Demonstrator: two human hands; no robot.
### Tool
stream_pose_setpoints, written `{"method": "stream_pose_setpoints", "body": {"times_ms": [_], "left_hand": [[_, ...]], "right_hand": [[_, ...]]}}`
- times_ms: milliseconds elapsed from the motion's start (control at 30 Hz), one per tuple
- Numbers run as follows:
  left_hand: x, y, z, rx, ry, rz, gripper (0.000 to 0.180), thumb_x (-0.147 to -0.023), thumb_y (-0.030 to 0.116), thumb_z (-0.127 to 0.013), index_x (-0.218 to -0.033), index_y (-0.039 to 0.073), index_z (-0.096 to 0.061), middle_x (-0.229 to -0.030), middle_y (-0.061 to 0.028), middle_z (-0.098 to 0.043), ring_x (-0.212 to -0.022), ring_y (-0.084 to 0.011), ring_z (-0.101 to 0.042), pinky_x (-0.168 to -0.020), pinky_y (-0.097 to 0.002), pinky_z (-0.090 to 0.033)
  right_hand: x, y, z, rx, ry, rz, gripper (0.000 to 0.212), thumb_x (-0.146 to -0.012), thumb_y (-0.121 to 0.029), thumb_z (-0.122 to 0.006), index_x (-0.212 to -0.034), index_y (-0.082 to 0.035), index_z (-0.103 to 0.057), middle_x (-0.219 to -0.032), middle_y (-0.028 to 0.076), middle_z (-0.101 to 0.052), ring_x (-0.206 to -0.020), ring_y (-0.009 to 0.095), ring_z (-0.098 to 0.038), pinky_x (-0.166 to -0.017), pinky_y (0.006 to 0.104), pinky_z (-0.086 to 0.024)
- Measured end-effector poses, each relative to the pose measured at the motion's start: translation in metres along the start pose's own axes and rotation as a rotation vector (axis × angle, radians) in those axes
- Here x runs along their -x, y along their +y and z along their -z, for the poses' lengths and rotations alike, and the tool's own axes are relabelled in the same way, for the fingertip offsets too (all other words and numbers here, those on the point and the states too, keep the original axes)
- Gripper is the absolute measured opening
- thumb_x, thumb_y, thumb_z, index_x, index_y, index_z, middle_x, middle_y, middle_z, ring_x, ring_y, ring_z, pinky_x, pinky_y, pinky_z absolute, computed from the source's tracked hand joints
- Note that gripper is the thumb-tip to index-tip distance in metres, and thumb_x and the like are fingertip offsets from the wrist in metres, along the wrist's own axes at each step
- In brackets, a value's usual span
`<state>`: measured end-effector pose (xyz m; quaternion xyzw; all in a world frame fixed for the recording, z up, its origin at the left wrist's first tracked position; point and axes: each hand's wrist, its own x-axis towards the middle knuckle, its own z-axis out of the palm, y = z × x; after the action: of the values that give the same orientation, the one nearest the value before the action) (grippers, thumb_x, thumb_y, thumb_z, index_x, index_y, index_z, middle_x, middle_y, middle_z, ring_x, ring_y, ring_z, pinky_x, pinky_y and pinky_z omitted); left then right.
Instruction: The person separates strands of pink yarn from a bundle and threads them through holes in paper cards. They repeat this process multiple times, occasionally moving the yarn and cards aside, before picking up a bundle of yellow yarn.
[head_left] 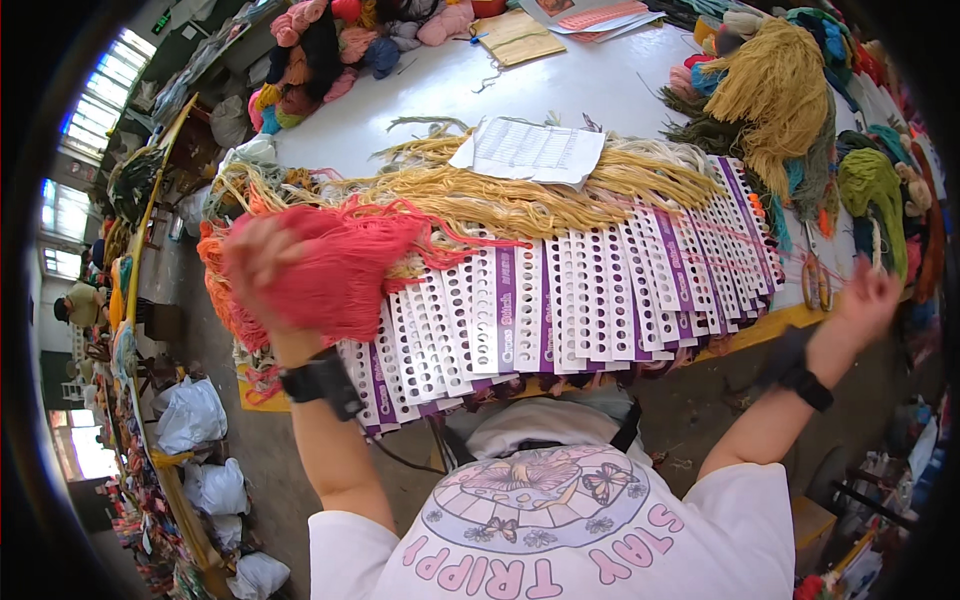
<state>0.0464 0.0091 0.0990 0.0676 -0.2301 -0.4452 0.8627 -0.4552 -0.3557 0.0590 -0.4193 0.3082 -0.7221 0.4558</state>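
Red yarn (350,275): at left end of cards (520,310), grasped by left hand (266,262). Right hand (865,303): right of cards, blurred; grip cannot be told. Scissors (815,282): counter (590,85), right of cards. Paper (528,152): beyond cards.

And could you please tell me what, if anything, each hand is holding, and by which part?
The left hand holds the red yarn by its left side. The right hand is blurred; whether it holds anything cannot be told.
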Motion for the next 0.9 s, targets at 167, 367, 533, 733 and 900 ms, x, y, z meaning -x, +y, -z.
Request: {"method": "stream_pose_setpoints", "body": {"times_ms": [167, 367, 533, 733, 900], "left_hand": [[-0.006, -0.138, 0.026, -0.697, 0.560, 0.591, 0.023, -0.081, 0.026, -0.058, -0.095, 0.007, -0.058, -0.066, 0.0008, -0.051, -0.059, -0.0077, -0.049, -0.053, -0.0192, -0.040], [-0.003, -0.186, 0.041, -0.526, 0.441, 0.814, 0.016, -0.081, 0.016, -0.058, -0.088, 0.002, -0.056, -0.064, -0.0017, -0.055, -0.056, -0.0082, -0.052, -0.052, -0.0179, -0.042], [-0.001, -0.180, 0.050, -0.476, 0.311, 0.840, 0.012, -0.082, 0.016, -0.057, -0.078, 0.005, -0.058, -0.064, -0.0034, -0.055, -0.057, -0.0088, -0.052, -0.053, -0.0204, -0.042], [0.014, -0.191, 0.067, -1.478, 0.415, 0.447, 0.023, -0.080, 0.021, -0.058, -0.082, -0.001, -0.061, -0.071, -0.0021, -0.059, -0.061, -0.0094, -0.053, -0.056, -0.0232, -0.042], [0.004, -0.187, 0.075, -1.284, 0.511, 0.770, 0.019, -0.078, 0.020, -0.059, -0.078, 0.001, -0.061, -0.066, -0.0019, -0.057, -0.056, -0.0090, -0.051, -0.052, -0.0217, -0.040]], "right_hand": [[0.174, 0.070, -0.189, 0.253, -0.938, -0.724, 0.025, -0.083, -0.019, -0.049, -0.104, -0.006, -0.049, -0.073, -0.002, -0.042, -0.058, 0.006, -0.043, -0.043, 0.0203, -0.043], [0.211, 0.086, -0.198, -0.142, -1.164, -1.127, 0.027, -0.089, -0.032, -0.044, -0.103, -0.009, -0.048, -0.065, -0.001, -0.049, -0.043, 0.001, -0.038, -0.038, 0.0156, -0.037], [0.221, 0.080, -0.206, 0.477, -1.203, -0.457, 0.019, -0.084, -0.019, -0.053, -0.096, -0.005, -0.052, -0.061, 0.007, -0.059, -0.052, 0.013, -0.055, -0.047, 0.0273, -0.042], [0.223, 0.101, -0.201, 0.729, -1.111, -0.204, 0.013, -0.078, -0.015, -0.055, -0.082, -0.003, -0.058, -0.065, 0.013, -0.060, -0.060, 0.028, -0.058, -0.056, 0.0353, -0.044], [0.227, 0.106, -0.200, 0.695, -1.036, -0.258, 0.015, -0.076, -0.016, -0.057, -0.081, -0.002, -0.059, -0.066, 0.014, -0.060, -0.061, 0.027, -0.059, -0.056, 0.0343, -0.045]]}}
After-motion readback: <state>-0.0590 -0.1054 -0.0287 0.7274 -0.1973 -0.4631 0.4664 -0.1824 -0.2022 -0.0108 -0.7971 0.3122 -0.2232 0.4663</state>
